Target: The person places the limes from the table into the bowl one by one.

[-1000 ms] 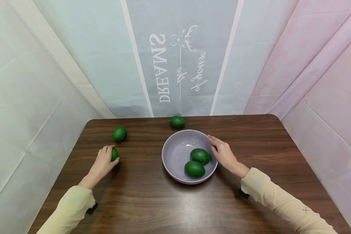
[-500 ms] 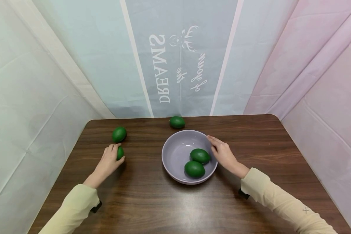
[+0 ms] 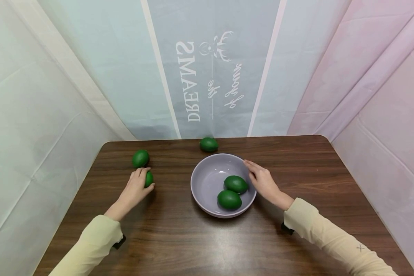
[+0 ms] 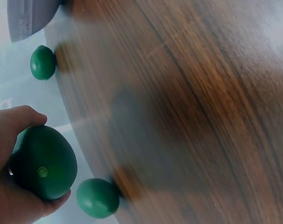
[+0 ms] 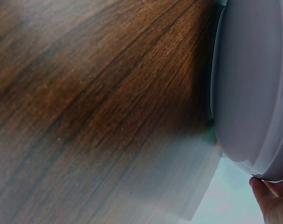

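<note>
My left hand grips a green lime just above the left part of the dark wooden table; the left wrist view shows the same lime wrapped by thumb and fingers. My right hand rests against the right rim of a grey bowl, and a fingertip touches the bowl's wall. Two limes lie inside the bowl.
One loose lime lies at the far left of the table, close to my left hand. Another lime sits at the back edge behind the bowl. Pale cloth walls enclose the table on three sides.
My left hand has carried its lime to the right and slightly away from me, toward the bowl. The right hand and the bowl have stayed put.
</note>
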`<state>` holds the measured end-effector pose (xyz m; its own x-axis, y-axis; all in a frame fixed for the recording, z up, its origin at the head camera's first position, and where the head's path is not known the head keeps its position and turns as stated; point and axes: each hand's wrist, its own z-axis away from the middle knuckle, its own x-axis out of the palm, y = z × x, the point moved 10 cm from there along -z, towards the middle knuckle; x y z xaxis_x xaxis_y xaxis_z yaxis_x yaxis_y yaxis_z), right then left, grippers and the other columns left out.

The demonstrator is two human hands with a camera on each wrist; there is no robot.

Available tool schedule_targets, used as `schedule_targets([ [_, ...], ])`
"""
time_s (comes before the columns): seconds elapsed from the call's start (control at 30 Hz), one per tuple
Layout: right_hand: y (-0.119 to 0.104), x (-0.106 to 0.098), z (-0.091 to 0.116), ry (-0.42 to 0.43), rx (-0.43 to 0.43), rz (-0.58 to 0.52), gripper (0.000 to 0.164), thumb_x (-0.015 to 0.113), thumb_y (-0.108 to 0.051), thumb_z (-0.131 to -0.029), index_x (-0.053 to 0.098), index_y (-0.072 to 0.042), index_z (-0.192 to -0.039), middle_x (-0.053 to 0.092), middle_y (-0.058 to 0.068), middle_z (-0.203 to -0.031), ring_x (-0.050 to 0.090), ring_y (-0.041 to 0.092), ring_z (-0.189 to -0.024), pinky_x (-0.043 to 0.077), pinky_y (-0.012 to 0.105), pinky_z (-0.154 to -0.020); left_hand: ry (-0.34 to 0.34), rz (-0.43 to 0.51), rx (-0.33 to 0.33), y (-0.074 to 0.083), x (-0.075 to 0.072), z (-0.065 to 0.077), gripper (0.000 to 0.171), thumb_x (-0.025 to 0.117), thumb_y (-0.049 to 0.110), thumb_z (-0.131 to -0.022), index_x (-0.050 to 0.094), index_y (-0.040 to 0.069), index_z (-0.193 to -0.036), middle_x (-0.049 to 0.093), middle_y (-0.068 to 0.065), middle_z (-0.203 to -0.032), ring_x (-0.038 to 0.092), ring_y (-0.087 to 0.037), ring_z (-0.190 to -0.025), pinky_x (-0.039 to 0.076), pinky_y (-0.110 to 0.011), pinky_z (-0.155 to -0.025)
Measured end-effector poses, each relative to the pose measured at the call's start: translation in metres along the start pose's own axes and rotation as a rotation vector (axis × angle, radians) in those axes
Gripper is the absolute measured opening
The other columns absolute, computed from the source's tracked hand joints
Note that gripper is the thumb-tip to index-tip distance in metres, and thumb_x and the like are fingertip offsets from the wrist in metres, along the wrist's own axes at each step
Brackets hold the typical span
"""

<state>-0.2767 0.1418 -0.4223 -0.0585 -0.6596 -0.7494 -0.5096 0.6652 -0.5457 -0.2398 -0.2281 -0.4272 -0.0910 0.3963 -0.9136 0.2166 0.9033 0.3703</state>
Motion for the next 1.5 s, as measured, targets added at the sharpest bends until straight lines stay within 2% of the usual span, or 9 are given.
schedule_targets([
  [0.33,0.000,0.000,0.000,0.006,-0.014,0.008,0.040,0.052,0.007,-0.085,0.054,0.002,-0.125,0.053,0.018,-0.126,0.042,0.012,-0.057,0.036,0.023,-0.049,0.024,-0.007,0.065,0.019,0.000,-0.003,0.055,0.067,0.013,-0.081,0.043,-0.008,-0.125,0.046,-0.024,-0.117,0.044,-0.038,-0.106,0.045,-0.049,-0.079],
  [0.57,-0.002,-0.001,0.000,0.009,-0.022,0.003,0.039,0.053,0.007,-0.085,0.054,0.002,-0.124,0.053,0.018,-0.126,0.035,0.010,-0.051,0.035,0.023,-0.047,0.016,0.002,0.087,0.030,0.000,-0.005,0.055,0.067,0.013,-0.081,0.043,-0.007,-0.125,0.046,-0.023,-0.118,0.044,-0.037,-0.107,0.045,-0.048,-0.080],
  [0.97,-0.002,-0.001,0.000,0.019,-0.029,0.020,0.039,0.052,0.007,-0.085,0.055,0.002,-0.124,0.054,0.019,-0.125,0.049,0.016,-0.066,0.038,0.025,-0.052,0.004,0.005,0.120,0.051,0.000,-0.009,0.054,0.066,0.015,-0.082,0.043,-0.006,-0.127,0.046,-0.022,-0.119,0.044,-0.035,-0.105,0.046,-0.045,-0.077],
  [1.3,-0.001,0.000,0.000,-0.002,-0.008,0.015,0.039,0.052,0.006,-0.086,0.054,0.002,-0.125,0.053,0.018,-0.127,0.042,0.012,-0.057,0.037,0.023,-0.050,-0.002,0.001,0.163,0.070,-0.004,-0.009,0.054,0.066,0.016,-0.082,0.043,-0.003,-0.127,0.046,-0.020,-0.120,0.043,-0.034,-0.110,0.046,-0.045,-0.083],
  [1.5,-0.001,0.000,-0.001,0.007,-0.015,0.016,0.039,0.052,0.006,-0.085,0.055,0.002,-0.124,0.054,0.019,-0.125,0.054,0.020,-0.076,0.040,0.027,-0.055,0.000,0.001,0.185,0.079,-0.006,-0.009,0.054,0.066,0.016,-0.082,0.043,-0.003,-0.127,0.046,-0.021,-0.121,0.043,-0.034,-0.110,0.045,-0.044,-0.085],
])
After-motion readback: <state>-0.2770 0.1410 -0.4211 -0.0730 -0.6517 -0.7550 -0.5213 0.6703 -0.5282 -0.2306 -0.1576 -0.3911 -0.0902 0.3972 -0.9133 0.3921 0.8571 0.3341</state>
